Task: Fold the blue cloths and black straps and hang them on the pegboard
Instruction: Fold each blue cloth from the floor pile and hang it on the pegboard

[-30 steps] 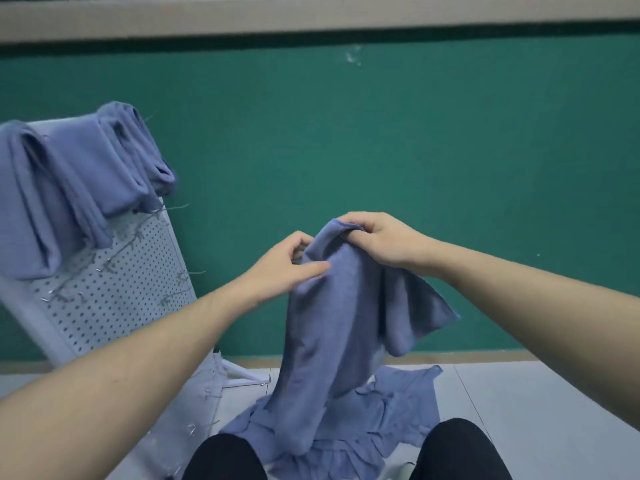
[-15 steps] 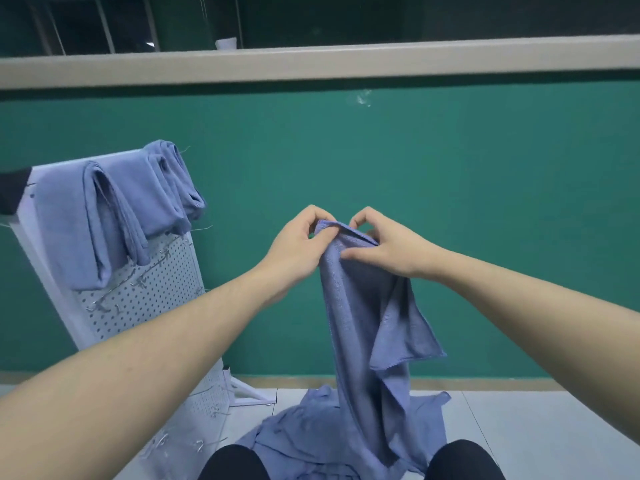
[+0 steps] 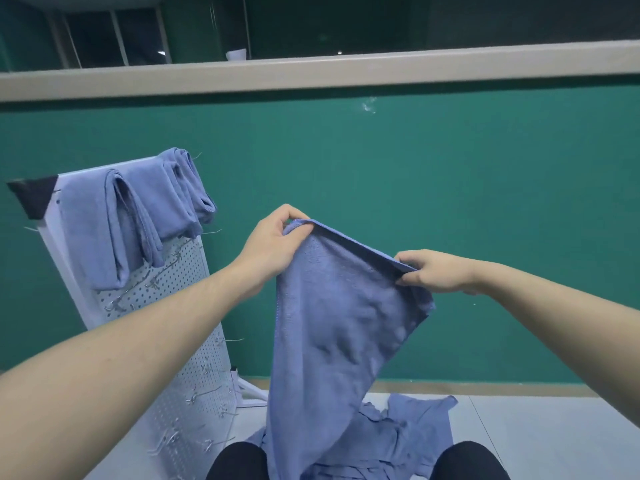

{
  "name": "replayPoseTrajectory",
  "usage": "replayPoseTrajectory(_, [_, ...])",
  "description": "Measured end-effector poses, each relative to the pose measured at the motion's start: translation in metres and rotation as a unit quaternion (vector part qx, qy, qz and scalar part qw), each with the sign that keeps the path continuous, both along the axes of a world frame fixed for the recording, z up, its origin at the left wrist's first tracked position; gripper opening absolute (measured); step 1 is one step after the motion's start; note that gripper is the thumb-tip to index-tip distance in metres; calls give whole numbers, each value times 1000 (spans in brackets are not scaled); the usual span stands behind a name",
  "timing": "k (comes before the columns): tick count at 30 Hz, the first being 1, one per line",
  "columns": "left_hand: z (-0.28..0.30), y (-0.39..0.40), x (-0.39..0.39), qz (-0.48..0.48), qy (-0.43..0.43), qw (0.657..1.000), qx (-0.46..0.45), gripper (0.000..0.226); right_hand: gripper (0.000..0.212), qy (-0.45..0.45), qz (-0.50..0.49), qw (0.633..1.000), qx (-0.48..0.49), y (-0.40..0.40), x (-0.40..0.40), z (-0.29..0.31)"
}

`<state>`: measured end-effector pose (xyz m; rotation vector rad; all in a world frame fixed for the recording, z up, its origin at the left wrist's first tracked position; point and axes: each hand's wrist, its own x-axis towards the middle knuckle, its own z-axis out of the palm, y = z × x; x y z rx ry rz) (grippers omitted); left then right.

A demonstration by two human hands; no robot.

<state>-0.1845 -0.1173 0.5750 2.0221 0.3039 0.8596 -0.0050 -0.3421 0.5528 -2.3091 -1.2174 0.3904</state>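
In front of the green wall (image 3: 450, 202), a blue cloth (image 3: 339, 327) hangs long axis downward, its top edge sloping down to the right. The left hand (image 3: 273, 244) and right hand (image 3: 436, 271) each pinch an upper corner.

The light is dim, even and cool, with a blue-green cast over the whole view, and the dark window band (image 3: 311, 26) at the top shows only a few small bright specks. Shadows are soft: faint shading lies in the folds of the held blue cloth (image 3: 339, 327) and under the ledge (image 3: 311, 74), with no harsh glare. The wide lens bows the ledge and stretches the forearms at the lower corners, and the cloth's surface looks smeared and slightly blurred, while the pegboard (image 3: 180, 292) holes stay fairly crisp.
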Motion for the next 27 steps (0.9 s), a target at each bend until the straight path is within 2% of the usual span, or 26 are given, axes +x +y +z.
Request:
replayPoseTrajectory(4, [-3,14,-8,3,2,999,-38,8,20,15,-27,997,67,0,3,1])
replayPoseTrajectory(7, [-8,27,-13,33,12,999,-40,13,9,92,-57,982,154,4,4,0])
replayPoseTrajectory(9, [-12,34,-17,73,39,997,-1,28,4,96,-83,976,176,4,7,-1])
replayPoseTrajectory(12, [-17,39,-25,115,122,983,68,42,11,76,-92,976,182,5,7,-2])
replayPoseTrajectory(15, [-26,38,-27,51,180,982,-13,47,18,87,-109,966,218,12,5,-5])
replayPoseTrajectory(18, [-27,37,-26,0,122,976,-181,30,16,76,-154,956,237,17,5,-8])
replayPoseTrajectory(20, [-26,40,-27,-14,88,964,-250,18,21,72,-176,955,229,17,6,-8])
replayPoseTrajectory(22, [-28,46,-27,-9,59,953,-297,16,33,102,-184,951,226,17,6,-8])
replayPoseTrajectory(24, [-31,46,-24,13,36,945,-324,6,37,126,-188,947,229,20,3,-9])
replayPoseTrajectory(27, [-36,35,-15,50,63,958,-275,17,21,126,-193,943,242,28,-5,-10])
